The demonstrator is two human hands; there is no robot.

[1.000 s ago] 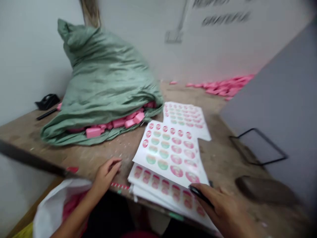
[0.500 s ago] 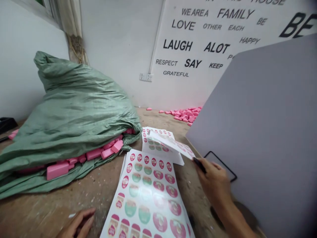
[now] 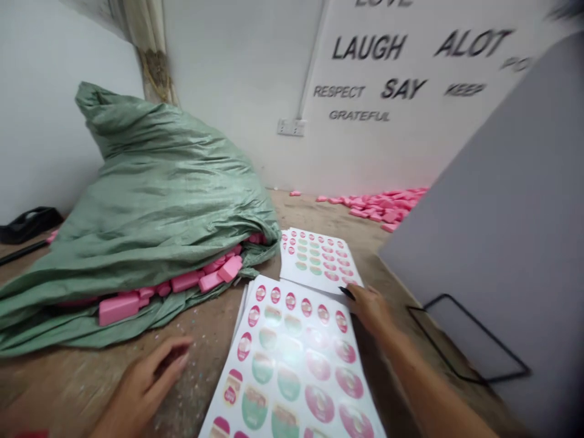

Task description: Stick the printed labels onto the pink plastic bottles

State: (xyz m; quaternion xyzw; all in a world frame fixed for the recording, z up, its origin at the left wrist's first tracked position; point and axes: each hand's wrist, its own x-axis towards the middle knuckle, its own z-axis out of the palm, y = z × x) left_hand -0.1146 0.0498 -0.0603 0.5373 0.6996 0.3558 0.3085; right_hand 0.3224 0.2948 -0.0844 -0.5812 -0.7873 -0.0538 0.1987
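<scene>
My right hand (image 3: pixel 371 310) grips a slim black pen-like tool (image 3: pixel 347 293), whose exact kind I cannot make out. It rests at the near right corner of the far stack of sticker sheets (image 3: pixel 322 281). Closer to me lies a larger-looking stack of sticker sheets (image 3: pixel 285 299), printed with pink ovals and green and pink round labels; glare whitens its middle. My left hand (image 3: pixel 148 380) hovers or rests over the floor left of the near stack, fingers loosely bent with a gap at the thumb, holding nothing.
A green woven sack (image 3: pixel 182 176) bulges at left, with pink bars (image 3: pixel 119 308) spilling from its opening. More pink bars (image 3: pixel 387 204) are piled by the wall. A grey panel (image 3: pixel 511 231) with a black wire frame (image 3: pixel 483 331) stands right. A black object (image 3: pixel 31 222) lies far left.
My right hand has lowered the lifted sheet, which now lies flat on the far stack. The view has tilted down and turned right. My left hand shows more fully.
</scene>
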